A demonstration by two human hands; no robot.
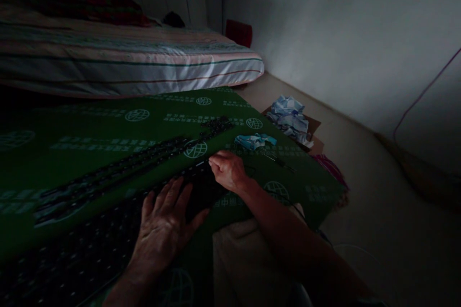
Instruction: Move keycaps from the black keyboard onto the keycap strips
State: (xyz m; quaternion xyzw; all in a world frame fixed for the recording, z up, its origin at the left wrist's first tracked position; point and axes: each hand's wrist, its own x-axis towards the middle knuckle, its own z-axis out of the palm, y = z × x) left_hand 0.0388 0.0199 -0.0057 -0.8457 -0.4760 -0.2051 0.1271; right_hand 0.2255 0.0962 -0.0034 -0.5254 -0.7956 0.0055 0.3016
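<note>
A long black cloth with white dots lies across the green printed cover in front of me. My left hand rests palm down on its right part, fingers spread. Just beyond it my right hand is closed in a pinch at the cloth's far right edge. What its fingertips hold, if anything, is hidden. A short pale strip shows beside those fingertips. Narrow black dotted strips lie beyond the cloth, with a crumpled dark bunch at their far end.
A crumpled blue-and-white piece and a thin dark tool lie to the right on the green cover. A box holds crumpled pale cloth on the floor. A bed stands behind; a beige cloth is near me.
</note>
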